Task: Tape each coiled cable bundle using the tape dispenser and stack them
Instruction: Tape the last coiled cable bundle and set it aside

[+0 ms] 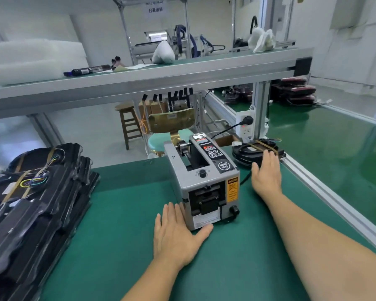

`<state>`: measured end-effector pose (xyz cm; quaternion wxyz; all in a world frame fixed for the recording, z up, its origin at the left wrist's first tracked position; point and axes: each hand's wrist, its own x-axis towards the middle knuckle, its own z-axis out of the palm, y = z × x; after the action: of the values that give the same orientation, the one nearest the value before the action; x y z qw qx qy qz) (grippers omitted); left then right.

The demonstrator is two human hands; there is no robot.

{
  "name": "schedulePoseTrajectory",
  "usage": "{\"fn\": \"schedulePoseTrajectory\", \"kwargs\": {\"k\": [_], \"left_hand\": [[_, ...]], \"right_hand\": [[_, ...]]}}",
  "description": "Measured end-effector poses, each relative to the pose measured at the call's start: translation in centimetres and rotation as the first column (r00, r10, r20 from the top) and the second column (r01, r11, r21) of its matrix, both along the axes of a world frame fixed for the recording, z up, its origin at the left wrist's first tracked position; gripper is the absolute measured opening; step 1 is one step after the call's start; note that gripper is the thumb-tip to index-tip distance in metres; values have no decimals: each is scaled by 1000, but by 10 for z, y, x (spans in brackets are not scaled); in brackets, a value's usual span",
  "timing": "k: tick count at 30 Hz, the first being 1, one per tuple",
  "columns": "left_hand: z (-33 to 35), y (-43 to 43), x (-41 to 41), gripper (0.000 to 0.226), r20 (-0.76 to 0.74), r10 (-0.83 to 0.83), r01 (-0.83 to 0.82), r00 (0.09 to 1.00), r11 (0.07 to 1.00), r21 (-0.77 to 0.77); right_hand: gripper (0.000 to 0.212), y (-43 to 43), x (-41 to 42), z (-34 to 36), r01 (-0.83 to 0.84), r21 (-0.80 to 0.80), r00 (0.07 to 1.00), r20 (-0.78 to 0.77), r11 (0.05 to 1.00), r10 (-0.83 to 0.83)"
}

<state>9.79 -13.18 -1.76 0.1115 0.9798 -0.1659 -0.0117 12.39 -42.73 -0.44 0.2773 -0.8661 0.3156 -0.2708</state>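
1. Bundle (254, 148) lies far right, beyond dispenser (204, 177); right hand (266, 174) rests on it, fingers (267, 157) straight
2. Left hand (174, 233) flat on tabletop (128, 246), empty
3. Likely light, springy: grasp across its tape (262, 146)

Both bare forearms reach forward. The left grip (176, 233) lies palm down, fingers straight and together, thumb spread. The right grip (266, 177) stretches farther ahead, fingers straight, palm down.

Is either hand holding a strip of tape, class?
No, the left hand lies flat beside the tape dispenser and the right hand reaches open-fingered to the cable bundle, neither pinching tape.
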Motion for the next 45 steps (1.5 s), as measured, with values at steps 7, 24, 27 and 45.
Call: {"fn": "schedulePoseTrajectory", "kwargs": {"k": [7,24,27,45], "left_hand": [[9,2,20,136,-78,-71,73,994,997,28],[5,4,23,137,-56,-93,94,994,996,11],[5,4,23,136,-51,-97,97,994,995,12],[12,9,21,131,-75,-129,132,989,991,29]], "right_hand": [[59,-22,17,0,-19,-52,996,-90,998,14],[35,-20,26,4,50,-247,998,-13,968,-55],[32,-12,25,5,81,-358,994,-44,930,-103],[45,34,-40,-1,-23,-590,975,-193,807,-113]]}}
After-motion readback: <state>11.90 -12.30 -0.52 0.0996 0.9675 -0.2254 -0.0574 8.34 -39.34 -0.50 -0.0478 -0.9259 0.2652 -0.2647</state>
